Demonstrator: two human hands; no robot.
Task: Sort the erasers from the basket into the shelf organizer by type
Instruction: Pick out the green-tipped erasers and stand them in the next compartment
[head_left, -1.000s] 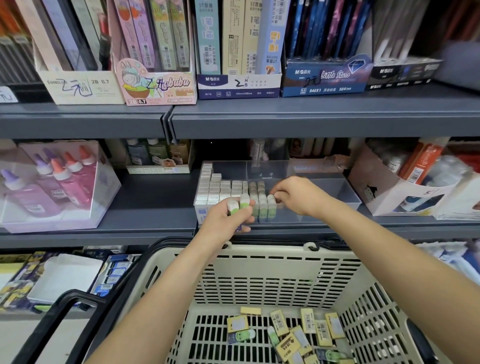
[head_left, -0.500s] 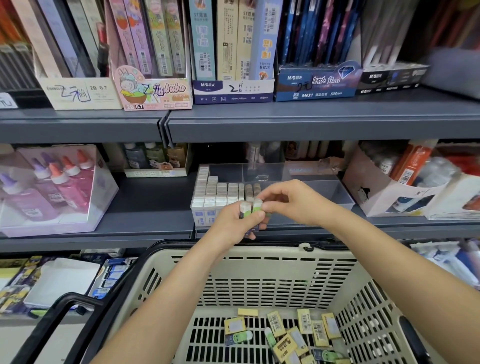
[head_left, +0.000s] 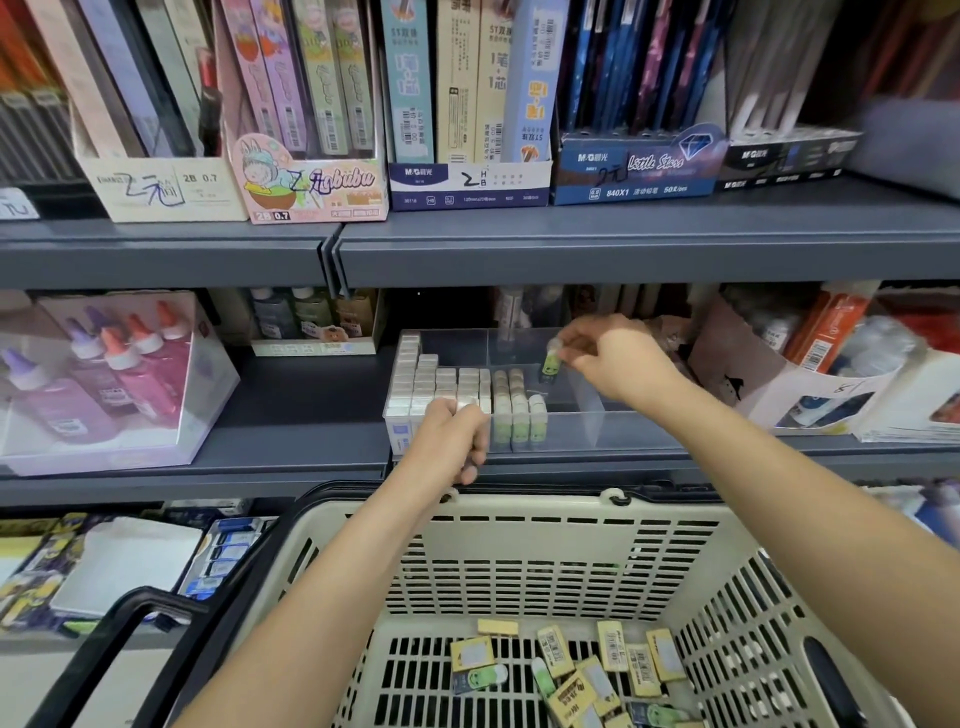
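Note:
My right hand (head_left: 615, 358) pinches a green eraser (head_left: 549, 364) above the clear shelf organizer (head_left: 597, 434), over the bare section right of the filled rows. Rows of white erasers (head_left: 431, 387) fill the organizer's left part, and green erasers (head_left: 519, 418) stand in columns beside them. My left hand (head_left: 451, 441) is curled into a fist at the organizer's front wall; a pale eraser tip shows at its top, the rest is hidden. Below, the beige basket (head_left: 519, 551) holds several yellow and green erasers (head_left: 571, 670).
The organizer sits on a grey shelf (head_left: 301, 415). A clear box of glue bottles (head_left: 104, 384) stands to its left, an open white carton (head_left: 810, 384) to its right. Pencil-lead boxes (head_left: 467, 176) line the shelf above. The black basket handle (head_left: 130, 613) lies at lower left.
My right hand took a green eraser from my left hand and carried it up and right over the organizer. My left hand closed into a fist and stayed at the front wall.

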